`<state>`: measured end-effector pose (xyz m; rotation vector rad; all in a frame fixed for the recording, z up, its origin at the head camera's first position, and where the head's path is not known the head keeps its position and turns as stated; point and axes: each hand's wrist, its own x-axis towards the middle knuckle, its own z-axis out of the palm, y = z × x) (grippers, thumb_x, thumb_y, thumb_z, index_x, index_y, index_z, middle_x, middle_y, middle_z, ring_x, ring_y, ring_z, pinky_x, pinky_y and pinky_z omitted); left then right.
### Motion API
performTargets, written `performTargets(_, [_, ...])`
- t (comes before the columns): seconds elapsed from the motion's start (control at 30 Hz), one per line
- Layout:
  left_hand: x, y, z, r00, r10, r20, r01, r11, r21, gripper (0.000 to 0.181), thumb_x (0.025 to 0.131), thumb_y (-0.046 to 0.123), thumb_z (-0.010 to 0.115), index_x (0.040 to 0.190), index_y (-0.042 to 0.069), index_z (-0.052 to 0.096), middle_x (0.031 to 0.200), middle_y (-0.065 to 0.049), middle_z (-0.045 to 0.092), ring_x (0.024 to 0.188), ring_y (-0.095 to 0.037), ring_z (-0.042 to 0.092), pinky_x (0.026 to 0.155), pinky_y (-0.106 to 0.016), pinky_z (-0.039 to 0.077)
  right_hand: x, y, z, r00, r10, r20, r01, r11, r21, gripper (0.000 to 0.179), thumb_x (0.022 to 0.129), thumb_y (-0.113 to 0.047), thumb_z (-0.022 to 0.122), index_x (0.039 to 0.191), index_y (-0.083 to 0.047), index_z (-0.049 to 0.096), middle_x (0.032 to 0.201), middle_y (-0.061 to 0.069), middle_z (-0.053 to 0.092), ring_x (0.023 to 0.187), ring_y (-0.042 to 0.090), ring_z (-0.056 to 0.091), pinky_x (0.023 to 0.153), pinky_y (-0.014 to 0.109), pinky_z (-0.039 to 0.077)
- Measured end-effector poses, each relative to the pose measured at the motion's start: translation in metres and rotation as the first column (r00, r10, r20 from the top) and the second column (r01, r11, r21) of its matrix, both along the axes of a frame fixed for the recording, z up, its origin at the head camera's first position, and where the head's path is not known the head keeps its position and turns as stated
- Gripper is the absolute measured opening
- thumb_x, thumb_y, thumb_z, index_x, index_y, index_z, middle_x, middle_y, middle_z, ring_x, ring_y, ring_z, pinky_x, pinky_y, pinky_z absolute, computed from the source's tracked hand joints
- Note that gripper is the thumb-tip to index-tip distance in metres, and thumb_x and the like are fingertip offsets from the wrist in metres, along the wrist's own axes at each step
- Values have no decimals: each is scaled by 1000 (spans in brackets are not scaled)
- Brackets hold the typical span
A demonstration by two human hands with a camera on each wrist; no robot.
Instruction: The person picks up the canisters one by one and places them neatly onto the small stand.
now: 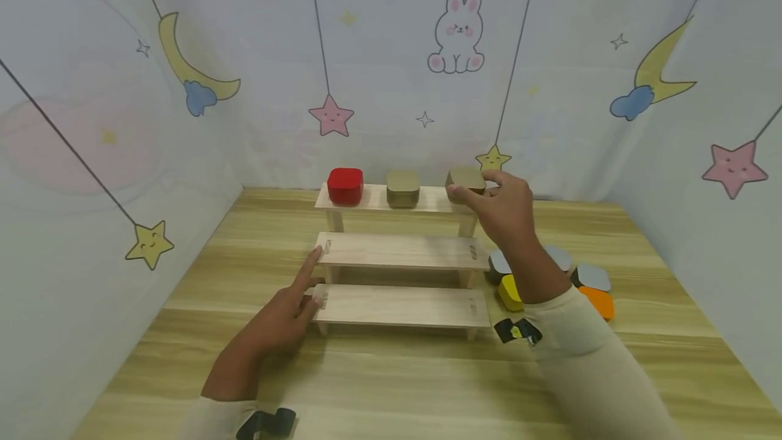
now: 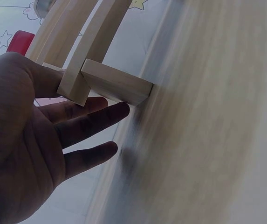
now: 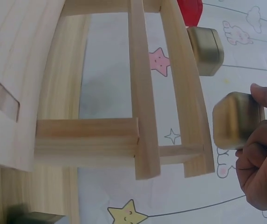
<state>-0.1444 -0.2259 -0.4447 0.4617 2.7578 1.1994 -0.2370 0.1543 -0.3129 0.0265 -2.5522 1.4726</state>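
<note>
My right hand [image 1: 504, 212] pinches a gold rounded-square block [image 3: 236, 120] between thumb and fingers, at the right end of the wooden rack's top shelf [image 1: 373, 199]. To its left on that shelf stand another gold block [image 1: 402, 189] and a red block [image 1: 345, 187]. At the rack's left end is my left hand [image 1: 284, 314], its index finger extended to the middle shelf [image 1: 397, 251] and its thumb at the end of the bottom shelf [image 1: 403, 305]. The left wrist view shows its other fingers [image 2: 93, 123] spread beside the rack's end.
Right of the rack, partly behind my right forearm, lie a yellow block [image 1: 510, 292], an orange block [image 1: 597, 303] and several grey-topped blocks, one [image 1: 592, 277] farthest right. White printed cloth [image 1: 397, 87] encloses the wood-grain table [image 1: 391, 386] at the back and sides.
</note>
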Motion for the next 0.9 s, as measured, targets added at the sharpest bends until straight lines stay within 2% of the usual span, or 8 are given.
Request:
performTargets(0.1, [0,0,-1,1000,1,-5,-1,1000,-1,88,115,11,49,176,35,-9,163,-33,51,138,-52,64,116,-67,51,-2,-3,-5,1000,-8,-17,8,1000,-3,90,92,-53,85,162,-6,52,103,16,78,95,29,70,90,48,60])
performTargets(0.2, [-1,0,-1,1000,4,-7,-4,1000,-2,88,115,11,49,176,35,-10,163,-33,51,139,-52,64,117,-67,51,-4,-7,-9,1000,-16,-21,16,1000,-7,91,91,-52,86,162,-7,52,69,2,62,73,21,54,73,41,51])
performTargets(0.3, [0,0,-2,1000,3,-1,-3,1000,1,88,115,12,48,176,36,-10,164,-33,50,139,-53,63,117,-67,51,-4,-10,-13,1000,-29,-12,29,1000,-11,91,91,-51,86,163,-7,51,77,3,69,79,21,61,78,42,56])
performTargets(0.37, [0,1,-2,1000,4,2,-4,1000,4,87,115,12,48,176,35,-10,164,-33,50,139,-53,63,117,-67,51,-3,-12,-14,999,-33,-11,33,999,-22,92,91,-50,87,163,-6,50,100,13,79,98,26,72,92,47,61])
performTargets(0.43, [0,1,-2,1000,2,3,-2,1000,4,87,115,11,48,176,35,-10,164,-33,50,139,-52,64,117,-67,51,-2,-15,-16,999,-38,-14,38,999,-34,92,91,-49,87,163,-5,50,124,22,78,120,34,74,105,53,61])
performTargets(0.53, [0,1,-2,1000,4,-2,-4,1000,-2,87,115,12,49,176,35,-10,163,-32,51,139,-52,64,117,-67,51,-1,-18,-16,999,-47,-24,46,998,-39,92,92,-47,87,163,-3,49,133,28,75,134,39,70,111,58,58])
performTargets(0.67, [0,1,-2,1000,7,-9,-7,1000,-15,88,115,12,49,176,36,-9,162,-31,52,140,-51,64,118,-67,50,0,-22,-15,998,-63,-25,63,998,-27,92,92,-47,87,163,-3,49,132,28,75,130,39,71,111,58,58])
performTargets(0.9, [0,0,-4,1000,4,-15,-5,1000,-23,88,115,12,49,176,36,-9,162,-31,53,139,-50,65,117,-66,51,1,-23,-13,998,-69,-13,69,997,-19,92,93,-47,86,164,-4,48,149,27,66,139,39,66,114,59,57])
